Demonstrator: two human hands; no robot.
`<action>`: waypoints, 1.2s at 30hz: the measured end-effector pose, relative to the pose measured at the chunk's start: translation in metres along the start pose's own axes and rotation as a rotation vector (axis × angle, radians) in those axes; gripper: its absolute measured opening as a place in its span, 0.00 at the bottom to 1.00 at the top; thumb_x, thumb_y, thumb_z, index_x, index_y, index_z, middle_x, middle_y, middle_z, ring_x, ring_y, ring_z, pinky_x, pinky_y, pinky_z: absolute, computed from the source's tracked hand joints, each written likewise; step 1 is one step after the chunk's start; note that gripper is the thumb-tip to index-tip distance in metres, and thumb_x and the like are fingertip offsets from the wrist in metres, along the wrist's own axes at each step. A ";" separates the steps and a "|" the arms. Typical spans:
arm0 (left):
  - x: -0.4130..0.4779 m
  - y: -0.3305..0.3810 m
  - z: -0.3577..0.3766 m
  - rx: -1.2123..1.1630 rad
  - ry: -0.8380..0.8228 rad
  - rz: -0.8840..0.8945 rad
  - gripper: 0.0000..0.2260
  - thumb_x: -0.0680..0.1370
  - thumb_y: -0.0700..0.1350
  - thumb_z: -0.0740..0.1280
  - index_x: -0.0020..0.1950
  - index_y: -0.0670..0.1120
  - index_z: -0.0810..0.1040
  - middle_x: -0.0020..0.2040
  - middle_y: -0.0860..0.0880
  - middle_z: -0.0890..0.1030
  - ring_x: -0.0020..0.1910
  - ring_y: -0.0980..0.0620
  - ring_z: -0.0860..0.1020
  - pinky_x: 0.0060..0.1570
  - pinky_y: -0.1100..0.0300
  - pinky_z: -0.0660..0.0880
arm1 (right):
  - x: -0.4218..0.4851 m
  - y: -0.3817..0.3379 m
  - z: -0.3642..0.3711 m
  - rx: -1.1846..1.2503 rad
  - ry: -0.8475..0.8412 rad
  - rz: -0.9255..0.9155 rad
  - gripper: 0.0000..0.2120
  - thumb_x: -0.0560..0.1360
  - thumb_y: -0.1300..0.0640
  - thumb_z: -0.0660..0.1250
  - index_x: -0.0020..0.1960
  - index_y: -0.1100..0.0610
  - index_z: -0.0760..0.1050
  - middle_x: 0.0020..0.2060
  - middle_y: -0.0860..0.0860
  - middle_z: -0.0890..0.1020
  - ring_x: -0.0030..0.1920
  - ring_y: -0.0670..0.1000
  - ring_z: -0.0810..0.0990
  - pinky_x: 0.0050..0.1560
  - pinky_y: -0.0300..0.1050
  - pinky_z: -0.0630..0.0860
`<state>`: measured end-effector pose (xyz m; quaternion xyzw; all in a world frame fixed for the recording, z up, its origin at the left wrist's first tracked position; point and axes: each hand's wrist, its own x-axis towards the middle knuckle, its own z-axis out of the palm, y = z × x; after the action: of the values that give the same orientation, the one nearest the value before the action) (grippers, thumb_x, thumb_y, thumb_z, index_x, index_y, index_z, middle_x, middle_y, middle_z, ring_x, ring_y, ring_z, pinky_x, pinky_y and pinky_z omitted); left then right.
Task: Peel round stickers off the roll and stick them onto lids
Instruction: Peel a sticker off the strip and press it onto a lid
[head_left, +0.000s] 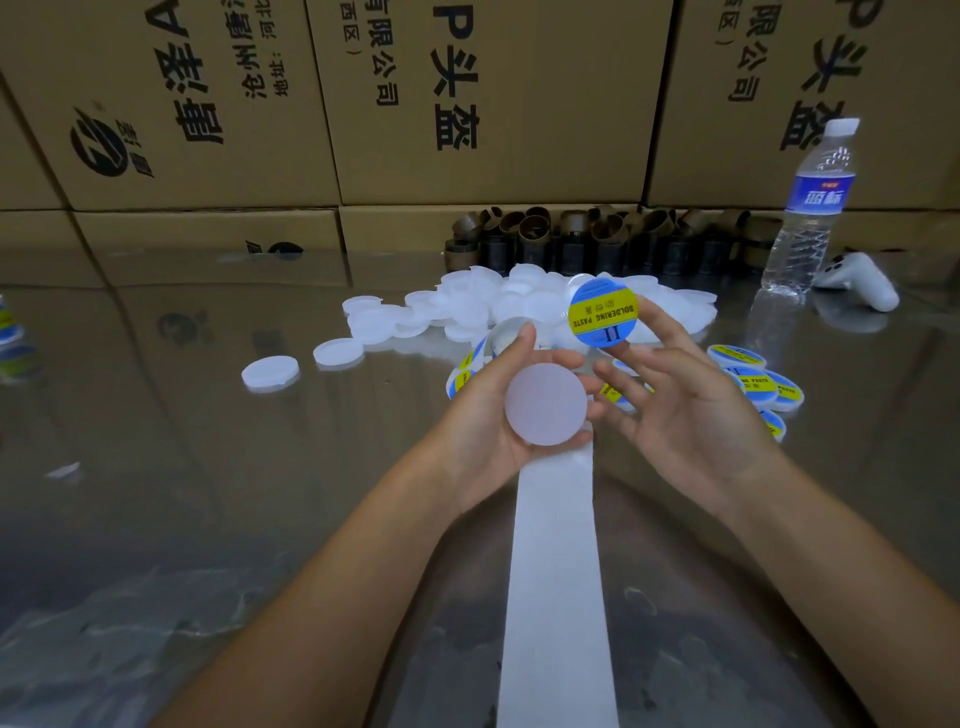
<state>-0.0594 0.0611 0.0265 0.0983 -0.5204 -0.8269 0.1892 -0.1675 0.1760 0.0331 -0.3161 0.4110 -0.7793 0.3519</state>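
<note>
Lids (270, 373) of plain white plastic begin on the left of the glossy table (208, 467). Two lie apart by themselves, then a heap too dense to count spreads toward the middle, all lying flat. Behind the heap stands a row of brown cardboard tubes (571, 239), upright and hollow, against a wall of closed cardboard boxes (467, 104).

The left hand (483, 415) grips one blank lid (545, 404) by its rim, thumb over the top edge and fingers curled round the far side. The lid's flat face is turned toward the camera. One white backing strip (556, 571) runs lengthwise from the bottom edge straight away from the person, up to just under this lid.

One round sticker (602, 312), blue and yellow, is above and right of the lid, clear of it. Its printed face is toward the camera and its lettering reads upside down. The right hand (691, 405) pinches it at its lower right edge with the fingertips, and the other fingers are loosely spread.

At least four stickered lids (763, 387) lie overlapping, face up, just right of that hand. One capped water bottle (810, 218) holding clear water stands upright further right, with one white game controller (857, 283) beside it.
</note>
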 end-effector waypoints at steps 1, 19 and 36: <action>0.001 -0.001 -0.001 0.024 0.020 -0.014 0.19 0.77 0.57 0.58 0.47 0.43 0.77 0.41 0.44 0.83 0.39 0.47 0.82 0.44 0.53 0.79 | 0.000 0.000 0.000 -0.011 0.008 -0.010 0.21 0.64 0.58 0.67 0.56 0.45 0.77 0.44 0.48 0.83 0.41 0.47 0.80 0.42 0.41 0.77; 0.003 -0.005 -0.002 0.193 0.001 -0.154 0.35 0.79 0.65 0.43 0.68 0.41 0.72 0.60 0.41 0.79 0.60 0.43 0.77 0.64 0.40 0.70 | -0.009 0.017 0.011 -0.894 -0.150 -0.313 0.16 0.77 0.66 0.62 0.45 0.45 0.78 0.48 0.51 0.81 0.49 0.55 0.77 0.47 0.39 0.71; 0.006 -0.007 -0.002 0.158 -0.074 -0.160 0.37 0.79 0.65 0.43 0.69 0.37 0.69 0.59 0.38 0.76 0.61 0.41 0.75 0.65 0.39 0.69 | -0.010 0.016 0.009 -1.011 -0.170 -0.347 0.19 0.74 0.68 0.66 0.44 0.42 0.76 0.45 0.53 0.78 0.43 0.45 0.72 0.43 0.31 0.67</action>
<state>-0.0653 0.0591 0.0197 0.1237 -0.5809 -0.7989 0.0949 -0.1503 0.1736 0.0214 -0.5710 0.6467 -0.5028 0.0542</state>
